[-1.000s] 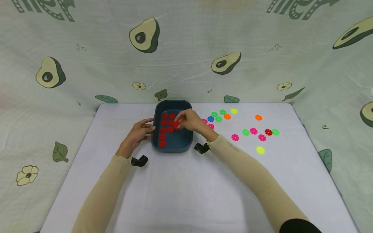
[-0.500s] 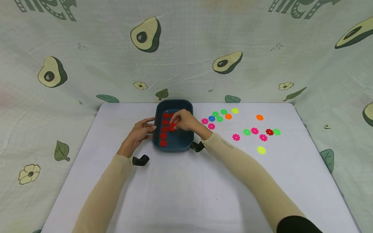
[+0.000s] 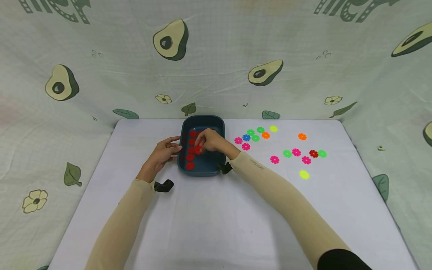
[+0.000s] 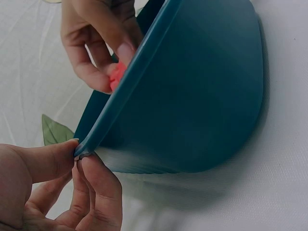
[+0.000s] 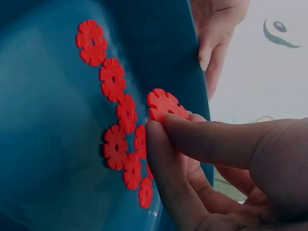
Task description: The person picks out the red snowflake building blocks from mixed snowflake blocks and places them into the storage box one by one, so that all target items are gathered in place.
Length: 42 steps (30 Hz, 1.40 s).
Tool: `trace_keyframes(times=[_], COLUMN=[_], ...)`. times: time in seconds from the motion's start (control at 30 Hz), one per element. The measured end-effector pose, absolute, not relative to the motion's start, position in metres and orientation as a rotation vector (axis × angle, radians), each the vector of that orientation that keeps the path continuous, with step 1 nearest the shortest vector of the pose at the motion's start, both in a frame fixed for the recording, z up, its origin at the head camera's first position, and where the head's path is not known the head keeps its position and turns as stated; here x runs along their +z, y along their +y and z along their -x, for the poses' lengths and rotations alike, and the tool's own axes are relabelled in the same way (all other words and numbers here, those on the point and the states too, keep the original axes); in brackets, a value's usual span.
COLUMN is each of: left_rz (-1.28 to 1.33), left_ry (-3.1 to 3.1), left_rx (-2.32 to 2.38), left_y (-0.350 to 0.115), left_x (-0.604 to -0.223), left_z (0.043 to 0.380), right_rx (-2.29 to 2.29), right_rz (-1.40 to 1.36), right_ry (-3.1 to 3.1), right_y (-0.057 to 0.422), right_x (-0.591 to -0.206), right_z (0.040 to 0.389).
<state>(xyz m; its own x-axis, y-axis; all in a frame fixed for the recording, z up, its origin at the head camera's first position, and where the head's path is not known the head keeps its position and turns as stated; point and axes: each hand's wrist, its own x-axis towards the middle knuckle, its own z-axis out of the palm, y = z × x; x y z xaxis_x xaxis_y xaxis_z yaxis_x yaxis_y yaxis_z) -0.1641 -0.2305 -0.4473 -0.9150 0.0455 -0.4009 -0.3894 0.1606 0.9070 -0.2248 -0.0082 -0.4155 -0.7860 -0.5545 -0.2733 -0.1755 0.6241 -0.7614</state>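
Observation:
A dark blue tray [image 3: 209,167] stands on the white table, with several red notched discs [image 5: 91,42] laid in rows along its left side. My left hand [image 3: 163,153] pinches the tray's left rim between thumb and fingers, as the left wrist view shows at the rim [image 4: 91,142]. Inside the tray, my right hand [image 3: 212,141] pinches one red notched disc [image 5: 162,103] between thumb and forefinger, held above the discs on the tray floor. Part of the rows is hidden behind the right hand in the head view.
Right of the tray, loose notched discs lie scattered: pink [image 3: 275,159], green [image 3: 287,153], blue [image 3: 246,137], orange [image 3: 302,136], yellow [image 3: 304,174] and one dark red [image 3: 313,153]. A patterned cloth [image 3: 216,56] hangs behind the table.
My right hand has shifted left inside the tray with the red disc, over the rows. The left hand keeps its hold on the rim. The head view has drifted slightly.

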Motion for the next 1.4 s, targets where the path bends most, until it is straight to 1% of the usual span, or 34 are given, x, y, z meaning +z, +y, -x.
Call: trace_keyframes(times=[0.27,0.7,1.07,1.4], left_rz=[0.338,0.337,0.337,0.342], left_ry=[2.116,2.112,2.110,2.112], left_rx=[1.802,1.809,1.809,1.809], left_y=[-0.231,-0.232,-0.231,-0.232], left_x=[-0.448,-0.449,-0.450,-0.451], left_z=[0.165,0.166,0.167,0.166], right_rx=[-0.976,-1.043,-0.909,-0.683], right_rz=[0.543,0.441,0.496,0.536], right_ry=[2.346,2.135,2.200,2.322], right_y=[-0.015,-0.022,-0.027,-0.034], right_x=[-0.420,-0.432,-0.437,-0.440], right_z=[0.229,0.242,0.245,0.247])
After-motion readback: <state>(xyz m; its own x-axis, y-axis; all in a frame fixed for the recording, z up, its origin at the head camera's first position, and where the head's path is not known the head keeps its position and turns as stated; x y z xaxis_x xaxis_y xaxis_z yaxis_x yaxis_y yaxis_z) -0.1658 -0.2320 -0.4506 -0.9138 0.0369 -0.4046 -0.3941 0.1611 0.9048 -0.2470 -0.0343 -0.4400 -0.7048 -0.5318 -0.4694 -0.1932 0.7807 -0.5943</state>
